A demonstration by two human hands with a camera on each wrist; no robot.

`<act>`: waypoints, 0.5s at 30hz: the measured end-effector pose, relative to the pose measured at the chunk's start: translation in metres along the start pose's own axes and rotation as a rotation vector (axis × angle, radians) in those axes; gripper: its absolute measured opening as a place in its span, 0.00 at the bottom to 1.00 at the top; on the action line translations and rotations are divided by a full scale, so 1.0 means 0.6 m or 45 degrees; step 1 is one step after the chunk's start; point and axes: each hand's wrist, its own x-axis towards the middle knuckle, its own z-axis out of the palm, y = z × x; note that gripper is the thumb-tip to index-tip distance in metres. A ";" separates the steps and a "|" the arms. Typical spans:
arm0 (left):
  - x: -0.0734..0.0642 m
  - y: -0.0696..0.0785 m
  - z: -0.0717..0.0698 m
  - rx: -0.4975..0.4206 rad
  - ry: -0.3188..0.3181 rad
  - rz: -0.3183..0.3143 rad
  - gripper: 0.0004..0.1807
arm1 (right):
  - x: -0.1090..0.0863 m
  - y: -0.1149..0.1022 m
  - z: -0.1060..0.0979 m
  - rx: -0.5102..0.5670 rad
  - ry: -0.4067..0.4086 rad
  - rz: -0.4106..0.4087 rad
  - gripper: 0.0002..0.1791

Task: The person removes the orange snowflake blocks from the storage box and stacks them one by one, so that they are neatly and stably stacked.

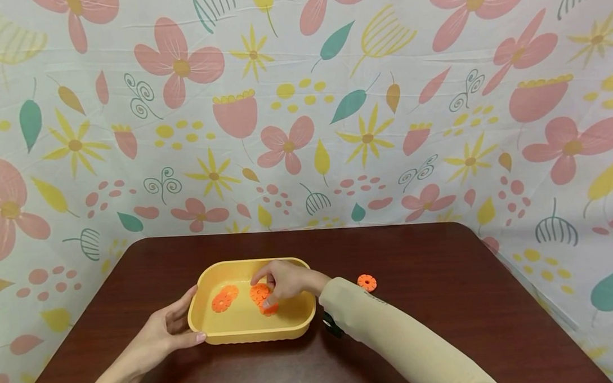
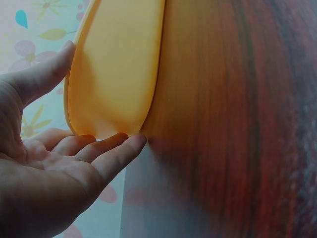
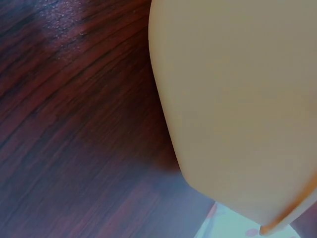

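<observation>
A yellow plastic basin (image 1: 250, 332) sits on the dark wooden table. My left hand (image 1: 165, 330) holds its left end, thumb on the near rim and fingers at the far side. In the left wrist view, the fingers of my left hand (image 2: 64, 158) lie along the basin's end wall (image 2: 116, 74). My right hand (image 1: 284, 279) reaches inside, thumb and index finger spread apart over orange notched discs (image 1: 260, 293). The thumb overlaps another orange disc (image 1: 268, 309). Two more orange discs (image 1: 221, 302) lie overlapping at the left of the basin. The right wrist view shows the basin's outside wall (image 3: 237, 99), no fingers.
Right of the basin, a single orange notched disc (image 1: 367, 283) lies on the table (image 1: 415, 255), behind the right forearm's beige sleeve (image 1: 392, 329). A flower-print cloth (image 1: 304, 129) hangs behind the table's far edge.
</observation>
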 end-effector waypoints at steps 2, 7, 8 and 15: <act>0.000 -0.001 0.000 0.002 -0.002 0.005 0.55 | 0.001 -0.001 0.001 -0.004 0.001 0.009 0.28; 0.000 -0.001 0.000 -0.002 -0.004 0.014 0.55 | 0.000 -0.001 0.003 -0.027 0.009 0.039 0.28; 0.000 -0.001 0.000 -0.002 -0.002 0.014 0.55 | 0.000 -0.001 0.003 -0.029 0.011 0.046 0.28; -0.001 -0.001 0.000 -0.005 -0.001 0.013 0.55 | 0.001 -0.003 0.005 -0.034 0.011 0.101 0.29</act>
